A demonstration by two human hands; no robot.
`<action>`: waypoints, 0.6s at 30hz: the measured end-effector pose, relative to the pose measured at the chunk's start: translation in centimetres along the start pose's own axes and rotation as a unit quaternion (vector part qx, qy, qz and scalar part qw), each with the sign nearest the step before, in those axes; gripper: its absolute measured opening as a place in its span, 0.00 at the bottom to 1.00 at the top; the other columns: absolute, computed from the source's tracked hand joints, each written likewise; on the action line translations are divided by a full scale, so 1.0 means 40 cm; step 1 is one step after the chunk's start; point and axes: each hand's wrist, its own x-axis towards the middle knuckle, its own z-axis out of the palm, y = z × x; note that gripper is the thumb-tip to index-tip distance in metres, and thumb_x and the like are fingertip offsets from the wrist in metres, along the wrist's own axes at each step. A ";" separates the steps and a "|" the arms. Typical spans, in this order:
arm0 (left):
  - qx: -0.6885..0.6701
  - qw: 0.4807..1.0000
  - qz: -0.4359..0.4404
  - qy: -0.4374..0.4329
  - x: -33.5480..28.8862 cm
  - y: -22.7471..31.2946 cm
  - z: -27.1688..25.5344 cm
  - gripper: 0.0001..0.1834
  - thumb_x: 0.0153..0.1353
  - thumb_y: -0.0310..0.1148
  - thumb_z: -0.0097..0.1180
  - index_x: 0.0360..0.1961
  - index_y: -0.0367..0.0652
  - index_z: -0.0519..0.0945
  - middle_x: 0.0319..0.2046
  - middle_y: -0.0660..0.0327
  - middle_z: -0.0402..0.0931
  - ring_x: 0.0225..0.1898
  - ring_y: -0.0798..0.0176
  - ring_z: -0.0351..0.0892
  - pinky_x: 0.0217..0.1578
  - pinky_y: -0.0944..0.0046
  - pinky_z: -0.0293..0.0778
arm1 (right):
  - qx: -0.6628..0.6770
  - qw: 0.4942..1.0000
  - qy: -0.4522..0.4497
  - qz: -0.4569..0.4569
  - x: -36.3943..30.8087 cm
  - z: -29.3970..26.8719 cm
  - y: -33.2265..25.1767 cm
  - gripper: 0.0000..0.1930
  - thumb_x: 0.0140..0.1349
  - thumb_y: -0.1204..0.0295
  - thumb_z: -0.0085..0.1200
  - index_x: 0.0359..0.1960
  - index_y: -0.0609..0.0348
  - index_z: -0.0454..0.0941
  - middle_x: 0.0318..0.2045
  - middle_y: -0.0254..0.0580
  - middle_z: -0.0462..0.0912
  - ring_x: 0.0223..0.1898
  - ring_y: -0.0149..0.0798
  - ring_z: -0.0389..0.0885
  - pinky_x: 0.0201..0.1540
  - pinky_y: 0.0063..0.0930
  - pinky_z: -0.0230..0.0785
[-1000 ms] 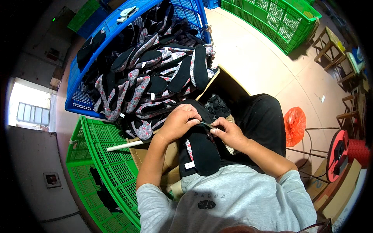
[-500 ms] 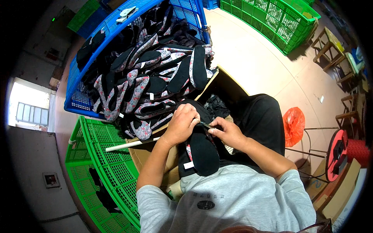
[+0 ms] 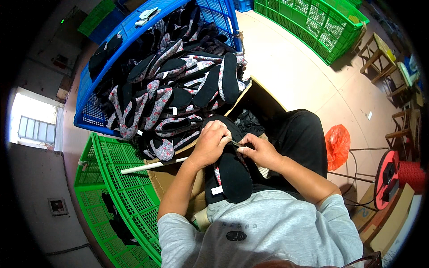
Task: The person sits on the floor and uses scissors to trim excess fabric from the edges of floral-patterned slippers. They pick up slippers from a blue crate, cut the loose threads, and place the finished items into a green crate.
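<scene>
You sit in what looks like a footwear workshop, a blue plastic crate [image 3: 93, 118] before you heaped with black-soled, floral-sided slippers [image 3: 183, 96]. Green mesh crates [image 3: 308, 27] stand about the pale floor [image 3: 286, 58] (wooden stools [image 3: 382, 43] line the right side), and an open cardboard box [image 3: 261, 94] sits by your knees.

The 1 view looks steeply down from the person's head, through the left of 2 fisheye cameras worn side by side. It faces forward over the light-grey fabric T-shirt [image 3: 281, 223]; the bare left hand [image 3: 212, 144] and bare right hand [image 3: 260, 152] lie close below, near the left edge-bowed, large blue plastic mesh crate [image 3: 223, 22].
</scene>
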 end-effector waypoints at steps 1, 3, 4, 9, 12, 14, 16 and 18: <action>-0.001 1.000 0.001 0.004 0.000 0.000 0.001 0.04 0.58 0.28 0.55 0.30 0.39 0.74 0.34 0.54 0.71 0.41 0.49 0.70 0.44 0.54 0.67 | -0.006 1.000 0.003 -0.001 0.001 0.000 0.001 0.13 0.64 0.62 0.57 0.41 0.57 0.76 0.31 0.42 0.85 0.35 0.42 0.85 0.39 0.35 0.73; -0.001 1.000 -0.002 0.007 0.003 0.003 0.003 0.04 0.58 0.28 0.55 0.30 0.39 0.74 0.34 0.54 0.71 0.41 0.49 0.70 0.44 0.54 0.67 | -0.019 1.000 0.008 -0.003 0.004 0.001 0.004 0.13 0.64 0.61 0.58 0.41 0.57 0.76 0.30 0.42 0.85 0.35 0.43 0.85 0.39 0.35 0.73; -0.001 1.000 -0.004 0.008 0.003 0.004 0.003 0.04 0.58 0.28 0.55 0.30 0.39 0.74 0.34 0.54 0.71 0.41 0.49 0.70 0.44 0.54 0.67 | -0.023 1.000 0.008 -0.004 0.005 0.002 0.004 0.13 0.64 0.61 0.58 0.41 0.57 0.76 0.30 0.43 0.85 0.34 0.43 0.85 0.39 0.35 0.73; 0.003 1.000 -0.020 0.000 0.004 0.006 0.005 0.05 0.58 0.28 0.55 0.30 0.38 0.75 0.34 0.54 0.71 0.41 0.49 0.70 0.44 0.55 0.67 | -0.038 0.999 0.011 -0.012 0.008 0.001 0.006 0.12 0.64 0.61 0.58 0.41 0.56 0.76 0.30 0.44 0.84 0.34 0.45 0.84 0.38 0.36 0.72; 0.004 1.000 -0.025 0.000 0.003 0.006 0.006 0.05 0.59 0.29 0.55 0.30 0.38 0.75 0.34 0.54 0.71 0.41 0.49 0.70 0.44 0.55 0.67 | -0.036 0.999 0.012 -0.010 0.006 -0.002 -0.007 0.12 0.64 0.61 0.58 0.40 0.56 0.76 0.30 0.43 0.84 0.34 0.44 0.84 0.38 0.35 0.72; 0.008 1.000 -0.027 0.005 0.007 0.005 0.007 0.05 0.59 0.28 0.55 0.30 0.38 0.75 0.34 0.54 0.71 0.41 0.49 0.71 0.44 0.55 0.67 | -0.020 1.000 0.012 -0.003 0.006 -0.001 -0.001 0.11 0.64 0.63 0.58 0.40 0.57 0.76 0.29 0.42 0.84 0.33 0.41 0.84 0.37 0.33 0.72; 0.014 0.999 -0.030 0.013 0.011 0.005 0.007 0.05 0.58 0.28 0.56 0.30 0.38 0.76 0.34 0.54 0.72 0.41 0.49 0.71 0.45 0.55 0.68 | 0.009 1.000 0.013 -0.004 0.005 0.004 0.015 0.11 0.64 0.64 0.59 0.40 0.57 0.76 0.29 0.41 0.84 0.32 0.37 0.83 0.37 0.31 0.72; -0.004 0.998 -0.031 0.047 0.021 -0.003 0.009 0.05 0.59 0.29 0.57 0.30 0.38 0.76 0.34 0.55 0.73 0.41 0.50 0.72 0.45 0.56 0.68 | 0.051 0.998 0.016 -0.014 0.003 0.010 0.036 0.10 0.64 0.66 0.59 0.41 0.58 0.76 0.29 0.39 0.84 0.32 0.33 0.82 0.38 0.30 0.72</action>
